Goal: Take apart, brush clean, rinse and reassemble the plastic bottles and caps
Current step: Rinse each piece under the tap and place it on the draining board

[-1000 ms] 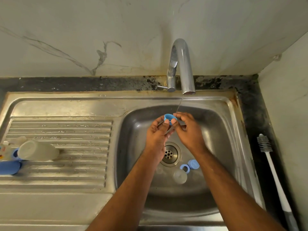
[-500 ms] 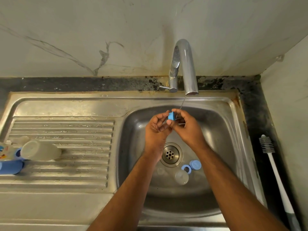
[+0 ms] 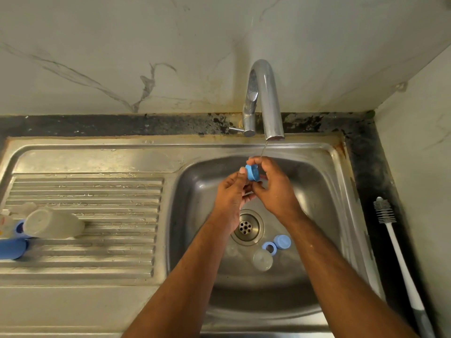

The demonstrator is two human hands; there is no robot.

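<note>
Head view: both hands meet over the basin of a stainless steel sink (image 3: 324, 152), under a thin stream from the curved chrome tap (image 3: 264, 93).
Cap: a small round blue plastic cap (image 3: 252, 173), tilted on edge with its flat face toward the camera, held just below the spout.
Left hand (image 3: 230, 196): fingers curled, thumb tip against the cap's left rim.
Right hand (image 3: 277, 189): fingers curled round the cap's right side, pinching it.
Basin floor: a blue plastic ring (image 3: 269, 248), a second blue round cap (image 3: 282, 241) and a clear round lid (image 3: 262, 260) lie together beside the drain (image 3: 247, 226).
Drainboard: a translucent plastic bottle (image 3: 53, 224) lies on its side.
Right ledge: a white long-handled bottle brush (image 3: 400, 259).
</note>
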